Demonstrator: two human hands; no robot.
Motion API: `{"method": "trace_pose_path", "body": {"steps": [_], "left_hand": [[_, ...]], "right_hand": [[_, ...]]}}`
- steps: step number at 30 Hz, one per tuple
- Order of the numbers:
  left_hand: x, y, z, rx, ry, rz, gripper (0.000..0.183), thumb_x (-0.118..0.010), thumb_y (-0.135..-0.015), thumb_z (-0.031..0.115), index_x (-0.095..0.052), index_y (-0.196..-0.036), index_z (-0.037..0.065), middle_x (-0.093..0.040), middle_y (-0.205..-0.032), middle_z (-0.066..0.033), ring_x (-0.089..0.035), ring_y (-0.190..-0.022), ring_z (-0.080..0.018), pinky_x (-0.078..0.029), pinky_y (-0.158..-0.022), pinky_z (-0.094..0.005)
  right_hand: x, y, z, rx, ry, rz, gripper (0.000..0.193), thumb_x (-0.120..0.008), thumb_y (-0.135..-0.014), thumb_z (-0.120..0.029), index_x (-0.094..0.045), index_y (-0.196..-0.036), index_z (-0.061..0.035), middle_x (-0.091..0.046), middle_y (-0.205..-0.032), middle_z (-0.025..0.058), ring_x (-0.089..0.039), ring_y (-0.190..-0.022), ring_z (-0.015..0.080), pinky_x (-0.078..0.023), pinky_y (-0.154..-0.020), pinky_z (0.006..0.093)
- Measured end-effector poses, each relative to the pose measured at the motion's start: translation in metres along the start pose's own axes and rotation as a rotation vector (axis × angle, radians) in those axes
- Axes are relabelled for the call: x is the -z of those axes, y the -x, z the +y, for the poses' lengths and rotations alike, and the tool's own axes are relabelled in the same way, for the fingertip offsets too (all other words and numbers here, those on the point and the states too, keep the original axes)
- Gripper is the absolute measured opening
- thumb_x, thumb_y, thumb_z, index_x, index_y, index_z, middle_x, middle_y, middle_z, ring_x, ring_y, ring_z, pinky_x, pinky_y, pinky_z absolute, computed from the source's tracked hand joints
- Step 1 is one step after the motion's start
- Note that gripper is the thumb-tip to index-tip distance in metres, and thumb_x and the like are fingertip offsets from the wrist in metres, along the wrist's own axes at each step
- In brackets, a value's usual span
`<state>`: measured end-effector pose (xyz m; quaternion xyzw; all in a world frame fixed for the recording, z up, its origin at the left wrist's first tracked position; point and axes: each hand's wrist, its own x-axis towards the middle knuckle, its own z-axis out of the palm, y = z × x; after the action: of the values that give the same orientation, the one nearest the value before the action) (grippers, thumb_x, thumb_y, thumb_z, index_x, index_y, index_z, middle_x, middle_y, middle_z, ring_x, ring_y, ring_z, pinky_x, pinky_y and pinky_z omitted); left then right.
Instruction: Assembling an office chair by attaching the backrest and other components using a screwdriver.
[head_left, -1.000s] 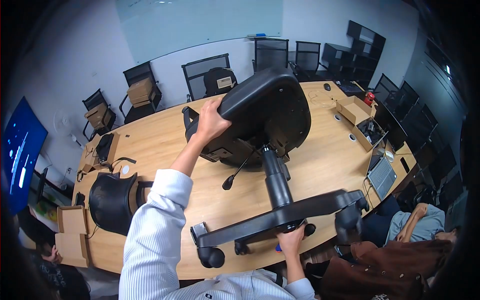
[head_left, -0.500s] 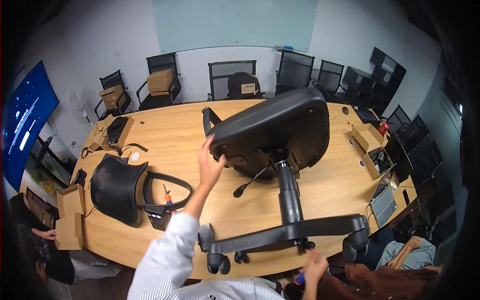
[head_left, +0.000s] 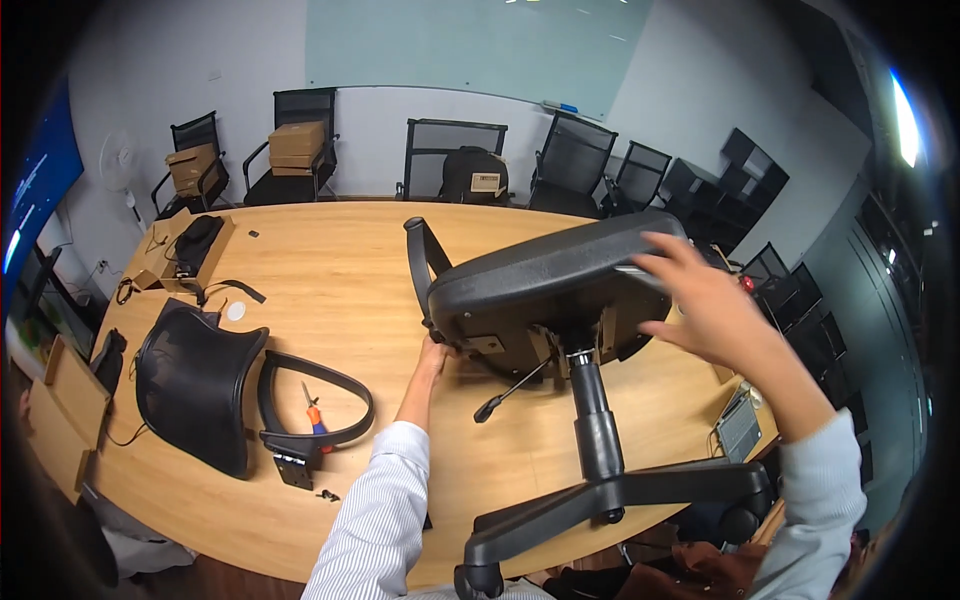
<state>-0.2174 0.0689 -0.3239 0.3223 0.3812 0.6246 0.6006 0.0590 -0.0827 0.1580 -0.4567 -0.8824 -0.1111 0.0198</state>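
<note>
An office chair lies tipped over, its black seat (head_left: 560, 258) showing the underside, with the gas lift column (head_left: 595, 420) leading down to the star base (head_left: 560, 515). A loop armrest (head_left: 420, 265) is on the seat's left side. My left hand (head_left: 432, 362) is closed at the armrest's lower end by the seat edge; its fingertips are partly hidden. My right hand (head_left: 705, 305) is raised beside the seat's right edge, fingers spread. A thin pale streak near its fingertips is too blurred to name. The tilt lever (head_left: 487, 408) sticks out below the seat.
On the table's left lie a mesh backrest (head_left: 200, 385), a second loop armrest (head_left: 365, 395), an orange-and-blue screwdriver (head_left: 314, 415) and small dark screws (head_left: 328, 495). An open cardboard box (head_left: 165, 265) sits behind them. A laptop (head_left: 738, 430) is at the right edge.
My right hand has risen from beside the base to the seat's right edge; the blue thing seen by it no longer shows. My left hand has slid down to the armrest's lower end. The view has shifted.
</note>
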Motion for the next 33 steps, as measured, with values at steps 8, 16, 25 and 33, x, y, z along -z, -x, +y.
{"method": "trace_pose_path", "body": {"steps": [8,16,25,33], "left_hand": [[-0.022,-0.009,-0.003,-0.018,-0.2,0.17,0.029,-0.047,-0.071,-0.011,-0.06,-0.096,-0.003,-0.062,-0.073,-0.0075,-0.056,-0.055,-0.0159,-0.042,-0.048,-0.0309],[-0.046,0.006,0.033,-0.1,-0.101,0.12,0.038,-0.044,-0.071,-0.014,-0.06,-0.102,0.001,-0.059,-0.075,-0.0036,-0.055,-0.06,-0.0131,-0.041,-0.049,-0.0283],[-0.11,0.005,0.122,-0.232,-0.21,-0.048,0.047,-0.039,-0.067,-0.016,-0.062,-0.104,0.002,-0.061,-0.088,-0.0011,-0.056,-0.082,-0.0142,-0.045,-0.073,-0.0255],[-0.148,0.016,0.175,-0.442,-0.308,-0.092,0.055,-0.036,-0.062,-0.019,-0.065,-0.105,0.001,-0.064,-0.079,-0.0033,-0.06,-0.066,-0.0137,-0.044,-0.054,-0.0258]], "right_hand": [[-0.117,-0.152,-0.063,0.08,0.432,-0.235,0.099,-0.093,-0.057,-0.035,-0.046,-0.135,0.0052,-0.069,-0.106,0.017,-0.071,-0.092,0.0269,-0.057,-0.076,0.0321],[-0.097,-0.146,-0.032,0.2,0.398,-0.286,0.044,-0.079,-0.062,-0.046,-0.075,-0.078,-0.0057,-0.073,-0.083,0.0096,-0.072,-0.081,0.026,-0.057,-0.071,0.0365],[-0.056,-0.077,0.035,-0.016,0.32,-0.099,0.057,-0.08,-0.058,-0.041,-0.066,-0.085,0.0063,-0.07,-0.082,0.0203,-0.07,-0.077,0.035,-0.057,-0.071,0.0393],[-0.054,-0.032,0.08,-0.162,0.188,0.005,0.075,-0.076,-0.057,-0.038,-0.058,-0.116,0.0051,-0.07,-0.084,0.0223,-0.068,-0.078,0.0382,-0.055,-0.075,0.0421]]}}
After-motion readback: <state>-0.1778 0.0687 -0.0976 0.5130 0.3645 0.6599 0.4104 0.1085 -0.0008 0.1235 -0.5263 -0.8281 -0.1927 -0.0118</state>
